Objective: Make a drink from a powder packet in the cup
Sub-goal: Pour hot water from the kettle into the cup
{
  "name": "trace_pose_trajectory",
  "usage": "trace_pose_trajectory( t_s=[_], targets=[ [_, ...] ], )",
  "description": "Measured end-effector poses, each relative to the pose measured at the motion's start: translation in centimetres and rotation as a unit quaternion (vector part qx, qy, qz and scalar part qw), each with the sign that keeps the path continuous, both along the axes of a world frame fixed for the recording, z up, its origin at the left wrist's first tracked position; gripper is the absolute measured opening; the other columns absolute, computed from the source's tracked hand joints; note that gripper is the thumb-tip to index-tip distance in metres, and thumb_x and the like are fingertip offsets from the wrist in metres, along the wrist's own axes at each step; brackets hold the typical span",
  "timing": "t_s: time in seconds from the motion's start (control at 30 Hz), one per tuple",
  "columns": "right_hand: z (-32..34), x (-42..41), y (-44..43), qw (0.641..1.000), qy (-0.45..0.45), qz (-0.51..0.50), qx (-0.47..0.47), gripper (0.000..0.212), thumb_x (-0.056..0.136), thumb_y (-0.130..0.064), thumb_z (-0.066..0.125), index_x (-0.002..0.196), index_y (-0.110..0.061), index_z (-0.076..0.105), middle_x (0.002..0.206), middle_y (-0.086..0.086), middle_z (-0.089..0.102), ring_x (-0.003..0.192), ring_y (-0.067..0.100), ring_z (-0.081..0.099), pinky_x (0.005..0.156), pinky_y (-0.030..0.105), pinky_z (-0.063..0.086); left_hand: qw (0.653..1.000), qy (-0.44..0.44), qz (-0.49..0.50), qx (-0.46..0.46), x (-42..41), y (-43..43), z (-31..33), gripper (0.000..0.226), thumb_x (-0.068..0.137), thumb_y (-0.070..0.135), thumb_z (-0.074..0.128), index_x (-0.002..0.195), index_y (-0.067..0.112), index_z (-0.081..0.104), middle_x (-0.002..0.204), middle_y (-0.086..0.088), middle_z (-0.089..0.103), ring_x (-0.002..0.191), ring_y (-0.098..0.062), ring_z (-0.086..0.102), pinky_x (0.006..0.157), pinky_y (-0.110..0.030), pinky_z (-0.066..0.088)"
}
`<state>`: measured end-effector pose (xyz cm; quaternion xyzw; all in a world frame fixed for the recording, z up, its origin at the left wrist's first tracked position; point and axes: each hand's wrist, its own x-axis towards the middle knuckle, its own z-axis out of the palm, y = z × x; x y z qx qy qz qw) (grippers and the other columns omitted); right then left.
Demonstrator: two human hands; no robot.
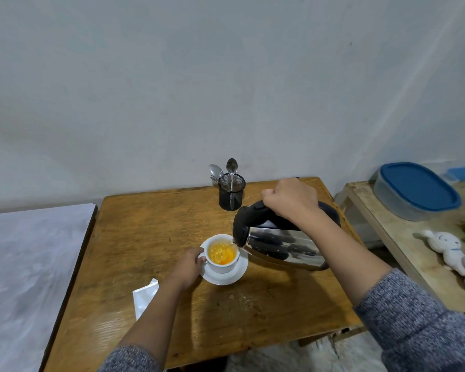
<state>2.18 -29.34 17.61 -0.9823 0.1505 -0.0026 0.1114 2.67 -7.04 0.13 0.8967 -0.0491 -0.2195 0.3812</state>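
A white cup stands on a white saucer in the middle of the wooden table. Orange liquid fills part of the cup. My left hand grips the cup's handle. My right hand grips the black handle of a steel kettle, tilted left with its spout over the cup's rim. A thin stream of water falls into the cup. A white torn packet lies on the table, partly under my left forearm.
A black mesh holder with spoons stands at the table's back edge. A side table on the right carries a blue-lidded container and soft toys. A grey-white surface adjoins the table's left edge.
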Motion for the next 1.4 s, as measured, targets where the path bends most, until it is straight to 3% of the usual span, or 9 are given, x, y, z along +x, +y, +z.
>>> trace_pose_trajectory(
  t_s=[0.17, 0.3, 0.4, 0.6, 0.73, 0.87, 1.1, 1.4],
  targets=[
    [-0.03, -0.09, 0.06, 1.0, 0.0, -0.004, -0.004, 0.033, 0.083, -0.035, 0.045, 0.057, -0.014, 0.048, 0.059, 0.001, 0.05, 0.056, 0.017, 0.048, 0.055, 0.027, 0.037, 1.0, 0.0, -0.003, 0.008, 0.08, -0.04, 0.1, 0.034, 0.095, 0.016, 0.044, 0.127, 0.011, 0.052, 0.132, -0.013, 0.055, 0.116, -0.027, 0.052, 0.09, -0.032, 0.039],
    [-0.06, -0.1, -0.02, 1.0, 0.004, -0.007, -0.002, 0.033, 0.083, -0.035, 0.045, 0.058, -0.014, 0.049, 0.059, 0.001, 0.05, 0.056, 0.016, 0.047, 0.054, 0.027, 0.034, 1.0, 0.002, 0.002, 0.01, 0.04, -0.02, 0.07, 0.035, 0.095, 0.017, 0.045, 0.129, 0.012, 0.05, 0.135, -0.013, 0.053, 0.118, -0.027, 0.051, 0.096, -0.035, 0.041],
    [-0.17, -0.15, -0.01, 1.0, 0.007, -0.009, 0.004, 0.031, 0.082, -0.034, 0.045, 0.059, -0.014, 0.05, 0.06, 0.001, 0.051, 0.056, 0.016, 0.048, 0.052, 0.027, 0.033, 1.0, -0.002, 0.005, -0.005, -0.07, -0.1, 0.05, 0.033, 0.095, 0.014, 0.044, 0.126, 0.011, 0.053, 0.13, -0.012, 0.056, 0.106, -0.021, 0.051, 0.086, -0.03, 0.039],
    [-0.47, -0.28, 0.01, 1.0, 0.005, -0.007, 0.012, 0.031, 0.081, -0.033, 0.045, 0.058, -0.012, 0.05, 0.058, 0.001, 0.05, 0.054, 0.017, 0.046, 0.051, 0.027, 0.031, 1.0, -0.003, 0.01, -0.018, -0.01, -0.16, -0.12, 0.03, 0.095, 0.014, 0.044, 0.122, 0.013, 0.056, 0.127, -0.011, 0.058, 0.1, -0.016, 0.049, 0.084, -0.029, 0.038],
    [-0.61, -0.36, -0.09, 1.0, 0.0, -0.005, 0.012, 0.033, 0.082, -0.033, 0.044, 0.056, -0.013, 0.049, 0.056, 0.001, 0.048, 0.052, 0.017, 0.045, 0.051, 0.027, 0.032, 1.0, -0.001, 0.009, -0.009, 0.0, -0.13, -0.03, 0.033, 0.095, 0.014, 0.044, 0.126, 0.013, 0.053, 0.132, -0.011, 0.055, 0.114, -0.024, 0.052, 0.091, -0.032, 0.04],
    [-0.7, -0.23, 0.04, 1.0, 0.003, -0.005, 0.006, 0.033, 0.082, -0.034, 0.043, 0.057, -0.013, 0.049, 0.058, 0.001, 0.049, 0.055, 0.018, 0.047, 0.053, 0.027, 0.034, 1.0, -0.002, 0.006, -0.007, 0.06, -0.11, -0.13, 0.032, 0.095, 0.014, 0.044, 0.125, 0.013, 0.054, 0.131, -0.012, 0.056, 0.11, -0.023, 0.052, 0.089, -0.031, 0.04],
    [-0.81, -0.24, 0.02, 1.0, -0.006, -0.01, 0.007, 0.035, 0.083, -0.034, 0.043, 0.055, -0.013, 0.047, 0.057, 0.001, 0.048, 0.053, 0.017, 0.045, 0.052, 0.026, 0.032, 1.0, 0.001, 0.018, 0.0, 0.05, -0.27, -0.17, 0.034, 0.095, 0.014, 0.044, 0.128, 0.012, 0.052, 0.135, -0.012, 0.053, 0.12, -0.027, 0.05, 0.099, -0.037, 0.041],
    [-0.86, -0.22, 0.06, 1.0, -0.019, -0.002, 0.012, 0.035, 0.082, -0.032, 0.043, 0.052, -0.014, 0.043, 0.055, 0.001, 0.044, 0.05, 0.017, 0.041, 0.05, 0.026, 0.031, 1.0, -0.006, 0.017, 0.0, 0.0, -0.26, -0.36, 0.035, 0.095, 0.014, 0.044, 0.129, 0.011, 0.05, 0.135, -0.013, 0.053, 0.12, -0.027, 0.05, 0.096, -0.035, 0.041]
  ],
)
